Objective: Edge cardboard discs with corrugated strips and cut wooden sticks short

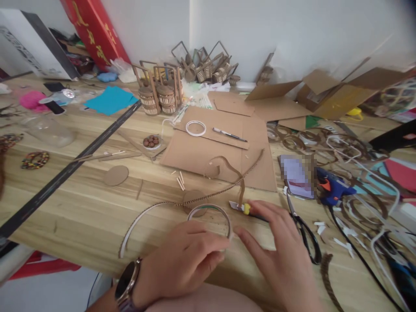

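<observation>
My left hand (191,253), with a watch on its wrist, has its fingers closed at the near right edge of a thin ring (230,223), white inside and brown at the rim. The ring stands on the table, its near side hidden by that hand. My right hand (276,247) is open, thumb and fingers apart, its thumb tip close beside the ring. Just beyond its fingers lies a utility knife (238,206) with a yellow part. A long corrugated cardboard strip (224,189) curves across behind the ring. Partly behind the ring is a cardboard disc (195,198).
Scissors (302,234), a blurred phone (297,175) and a blue glue gun (334,186) lie to the right, among cardboard curls and a cable. Cardboard sheets (195,151) carry a tape roll (196,122) and a pen (229,134). Several small lidded baskets (167,99) stand behind.
</observation>
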Tool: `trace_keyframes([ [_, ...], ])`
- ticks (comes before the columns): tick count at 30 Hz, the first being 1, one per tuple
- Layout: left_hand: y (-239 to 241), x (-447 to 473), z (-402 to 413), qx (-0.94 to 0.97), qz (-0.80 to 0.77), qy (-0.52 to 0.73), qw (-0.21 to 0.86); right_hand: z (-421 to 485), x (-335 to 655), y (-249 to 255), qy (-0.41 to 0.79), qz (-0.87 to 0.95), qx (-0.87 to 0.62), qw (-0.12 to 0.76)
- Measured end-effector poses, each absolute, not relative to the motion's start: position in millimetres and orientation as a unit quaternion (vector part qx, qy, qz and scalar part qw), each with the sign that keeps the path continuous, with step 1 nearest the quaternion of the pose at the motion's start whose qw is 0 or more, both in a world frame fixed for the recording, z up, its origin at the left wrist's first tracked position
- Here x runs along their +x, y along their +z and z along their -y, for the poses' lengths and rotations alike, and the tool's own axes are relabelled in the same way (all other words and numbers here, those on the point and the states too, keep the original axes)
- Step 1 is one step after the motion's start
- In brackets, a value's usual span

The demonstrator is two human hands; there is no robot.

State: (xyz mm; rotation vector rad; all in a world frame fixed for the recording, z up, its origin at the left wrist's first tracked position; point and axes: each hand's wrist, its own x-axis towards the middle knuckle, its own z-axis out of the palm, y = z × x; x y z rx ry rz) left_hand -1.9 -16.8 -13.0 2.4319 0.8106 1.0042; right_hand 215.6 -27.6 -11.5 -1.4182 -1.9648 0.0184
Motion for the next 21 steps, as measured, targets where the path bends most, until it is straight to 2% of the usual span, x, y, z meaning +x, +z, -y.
trace_keyframes([
  [5, -10.8, -1.6, 17.3, 0.872, -0.276, 0.330, 0.234, 28.2, 216.3, -2.2, 0.135, 0.880, -0.391, 0.233],
  [9, -17.6, -13.3, 13.1, 0.859, -0.300, 0.359, 0.210, 26.3, 214.9, -6.9, 0.176, 0.857, -0.401, 0.272],
  [12, -32.8, -36.5, 5.2, 0.788, -0.497, 0.340, 0.127, 14.1, 229.8, -11.4, 0.119, 0.862, -0.428, 0.244],
  [16, -54.4, -71.3, -6.5, 0.754, -0.647, 0.109, 0.035, -13.6, 255.4, -19.3, -0.045, 0.839, -0.497, 0.214],
  [19, -57.5, -88.4, -9.3, 0.744, -0.664, -0.003, 0.066, -25.1, 258.9, -27.6, -0.128, 0.805, -0.540, 0.210],
  [21, -51.1, -94.3, -8.5, 0.737, -0.664, -0.012, 0.125, -22.3, 250.2, -30.7, -0.106, 0.810, -0.530, 0.225],
])
